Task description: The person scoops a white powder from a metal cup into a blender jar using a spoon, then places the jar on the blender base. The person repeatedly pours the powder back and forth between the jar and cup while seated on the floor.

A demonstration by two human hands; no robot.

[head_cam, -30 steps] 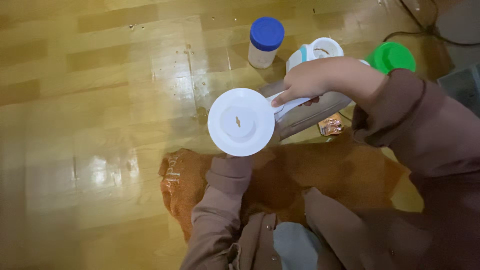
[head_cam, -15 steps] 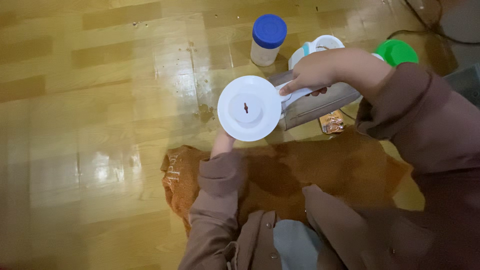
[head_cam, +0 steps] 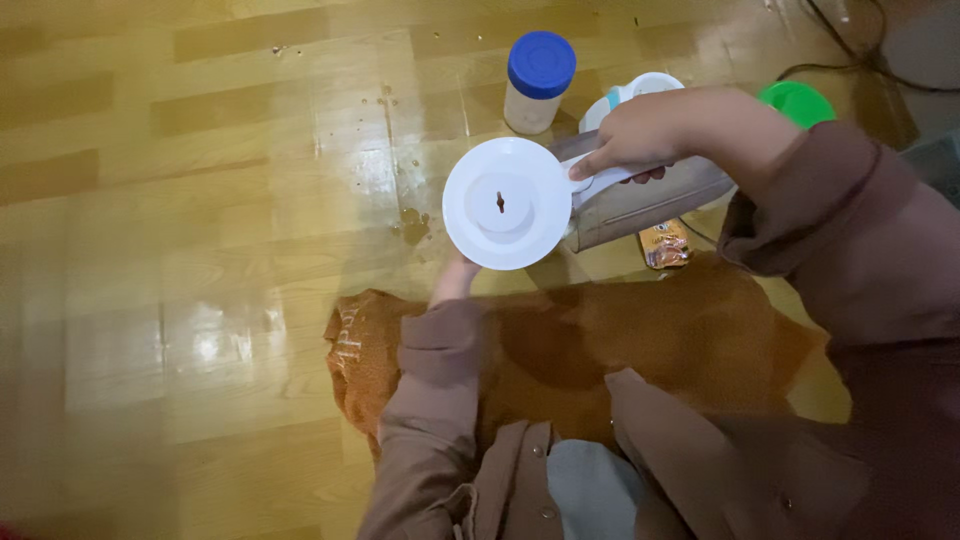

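Observation:
I hold a blender jar on its side above the wooden floor. Its round white base (head_cam: 505, 205) faces me, with a small dark slot in the middle. The smoky clear body (head_cam: 650, 205) points to the right. My right hand (head_cam: 650, 130) grips the white handle on top. My left hand (head_cam: 455, 278) reaches up under the base, and its fingers are hidden behind the white disc.
A white container with a blue lid (head_cam: 538, 75) stands behind the jar, next to a white and teal part (head_cam: 645, 88) and a green lid (head_cam: 797, 100). An orange packet (head_cam: 663, 245) and an orange-brown cloth (head_cam: 640, 340) lie near my knees. Brown drips (head_cam: 412, 225) spot the floor.
The jar has risen and shifted a little right and away from me. My left forearm has stretched out under it, showing more of the wrist.

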